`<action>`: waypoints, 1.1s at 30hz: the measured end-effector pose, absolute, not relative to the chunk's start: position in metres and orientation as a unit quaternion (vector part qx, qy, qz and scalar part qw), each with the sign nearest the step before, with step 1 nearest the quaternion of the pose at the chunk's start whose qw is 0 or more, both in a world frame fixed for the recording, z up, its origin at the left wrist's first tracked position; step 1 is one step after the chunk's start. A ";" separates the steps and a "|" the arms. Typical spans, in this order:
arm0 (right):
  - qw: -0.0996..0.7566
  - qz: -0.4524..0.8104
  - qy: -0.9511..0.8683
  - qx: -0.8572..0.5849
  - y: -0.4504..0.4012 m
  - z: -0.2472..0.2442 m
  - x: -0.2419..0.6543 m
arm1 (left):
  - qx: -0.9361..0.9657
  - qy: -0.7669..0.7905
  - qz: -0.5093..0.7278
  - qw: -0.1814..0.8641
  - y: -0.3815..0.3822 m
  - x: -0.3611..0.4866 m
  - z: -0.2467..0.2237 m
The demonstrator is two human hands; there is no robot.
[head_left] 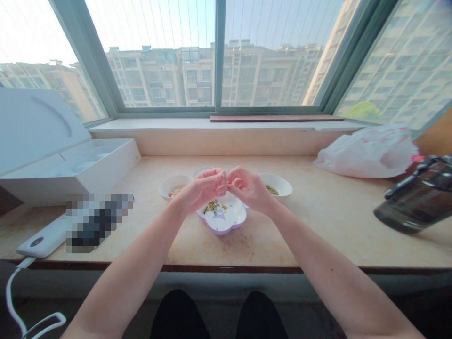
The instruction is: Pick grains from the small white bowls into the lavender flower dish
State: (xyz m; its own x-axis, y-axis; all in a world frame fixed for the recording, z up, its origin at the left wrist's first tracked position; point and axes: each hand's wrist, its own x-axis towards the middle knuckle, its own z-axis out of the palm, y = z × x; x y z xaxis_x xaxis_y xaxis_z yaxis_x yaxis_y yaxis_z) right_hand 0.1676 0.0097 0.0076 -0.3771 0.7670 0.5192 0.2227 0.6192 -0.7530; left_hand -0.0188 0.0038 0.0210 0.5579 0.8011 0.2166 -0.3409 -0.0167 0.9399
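My left hand (206, 188) and my right hand (249, 188) meet fingertip to fingertip above a purple-rimmed bowl (235, 222). Both hands have their fingers pinched together; whatever they hold is too small to make out. Mixed green and yellow grains (214, 207) lie in the purple-rimmed bowl, beside a printed purple figure. Left of my left hand stands a white bowl (165, 187) with pale pieces in it. A white bowl (285, 183) with green grains (271, 189) is just right of my right hand. Behind my hands another white bowl (201, 171) is mostly hidden.
An open white box (109, 165) is at the left, with a white power bank (45, 238) and cable (12, 296) in front. At the right lie a white plastic bag (370, 153) and a dark transparent jug (416, 202). Windows rise behind the ledge.
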 end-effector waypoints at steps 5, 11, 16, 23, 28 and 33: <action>0.504 0.338 -0.732 -0.309 0.004 0.013 0.169 | 0.564 0.222 0.430 0.669 0.008 -0.016 0.018; 0.503 0.274 -0.736 -0.362 0.009 0.011 0.169 | 0.549 0.245 0.434 0.670 0.012 -0.012 0.012; 0.490 0.185 -0.772 -0.361 0.013 0.011 0.172 | 0.546 0.258 0.418 0.679 0.011 -0.010 0.012; 0.454 0.084 -0.741 -0.487 0.031 0.021 0.198 | 0.789 0.419 0.307 0.329 0.019 -0.016 0.001; 0.327 0.005 -0.701 -0.633 0.049 0.025 0.227 | 0.890 0.410 0.143 0.140 0.025 -0.020 -0.006; 0.219 0.005 -0.666 -0.713 0.056 0.021 0.249 | 0.888 0.418 0.127 0.145 0.025 -0.020 -0.009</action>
